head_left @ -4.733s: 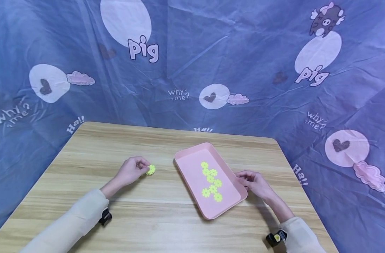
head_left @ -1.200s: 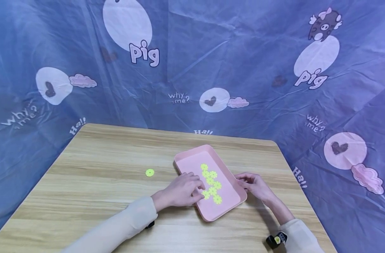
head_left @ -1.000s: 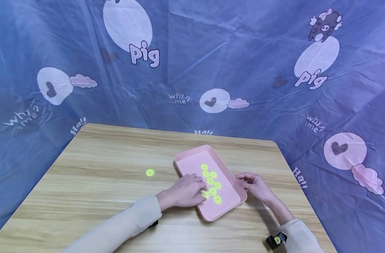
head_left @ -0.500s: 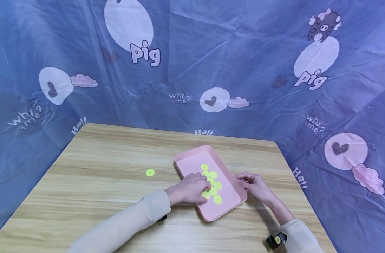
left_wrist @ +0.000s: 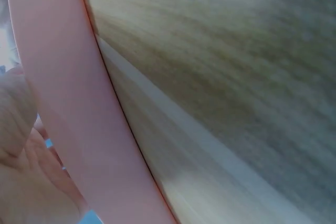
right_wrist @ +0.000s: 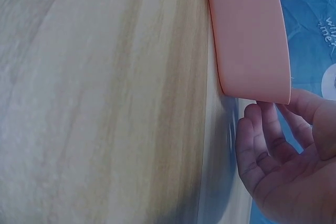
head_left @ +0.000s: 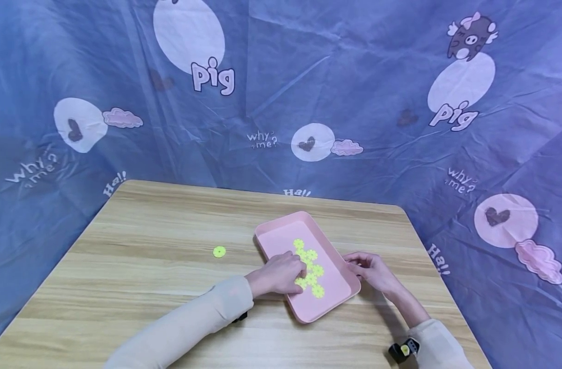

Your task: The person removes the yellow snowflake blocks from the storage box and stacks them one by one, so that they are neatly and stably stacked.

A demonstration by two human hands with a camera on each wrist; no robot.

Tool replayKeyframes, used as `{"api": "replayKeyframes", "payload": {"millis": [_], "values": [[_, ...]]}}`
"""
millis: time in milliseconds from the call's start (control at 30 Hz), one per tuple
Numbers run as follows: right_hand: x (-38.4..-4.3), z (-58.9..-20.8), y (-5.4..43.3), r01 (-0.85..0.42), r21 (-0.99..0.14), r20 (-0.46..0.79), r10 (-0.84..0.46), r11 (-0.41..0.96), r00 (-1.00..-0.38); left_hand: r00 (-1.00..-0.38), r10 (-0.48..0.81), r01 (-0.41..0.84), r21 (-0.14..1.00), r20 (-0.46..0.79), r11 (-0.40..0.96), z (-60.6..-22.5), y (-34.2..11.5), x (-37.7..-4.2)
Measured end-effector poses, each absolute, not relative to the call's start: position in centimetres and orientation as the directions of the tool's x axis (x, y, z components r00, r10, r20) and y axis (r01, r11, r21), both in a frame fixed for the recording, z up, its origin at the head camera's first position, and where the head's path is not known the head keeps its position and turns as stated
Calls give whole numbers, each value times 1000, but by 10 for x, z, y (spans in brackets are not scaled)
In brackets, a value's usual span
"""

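Note:
A pink tray lies slanted on the wooden table, holding several yellow-green flower-shaped discs. Reaching over its left wall, my left hand has bent fingers down among the discs. A gap shows between its thumb and index finger, with a disc beneath. In the left wrist view, the tray wall hides the fingertips of that hand. My right hand grips the tray's right side by the rim; in the right wrist view its fingers meet the tray's wall.
One yellow-green disc lies by itself on the table, left of the tray. Blue printed fabric hangs behind the table and along its sides. Dark wrist cameras sit at the cuffs.
Earlier, my left hand held a disc left of the tray; that disc now lies there alone. The left hand moved right, into the tray among the discs. The right hand stayed at the rim.

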State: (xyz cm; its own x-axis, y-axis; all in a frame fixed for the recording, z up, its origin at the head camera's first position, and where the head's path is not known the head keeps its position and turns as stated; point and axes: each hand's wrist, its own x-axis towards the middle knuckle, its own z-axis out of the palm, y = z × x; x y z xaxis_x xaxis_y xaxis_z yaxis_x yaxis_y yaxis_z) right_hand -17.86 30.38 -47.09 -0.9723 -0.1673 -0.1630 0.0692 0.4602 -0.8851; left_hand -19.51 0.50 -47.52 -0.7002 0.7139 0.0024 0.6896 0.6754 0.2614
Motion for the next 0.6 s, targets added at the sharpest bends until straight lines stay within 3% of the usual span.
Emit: {"api": "replayKeyframes", "payload": {"millis": [600], "values": [[-175,-472,316,53,-891,-166,-214,451,-963,-746,666,618,365,-8,696,-478,14,-185]]}}
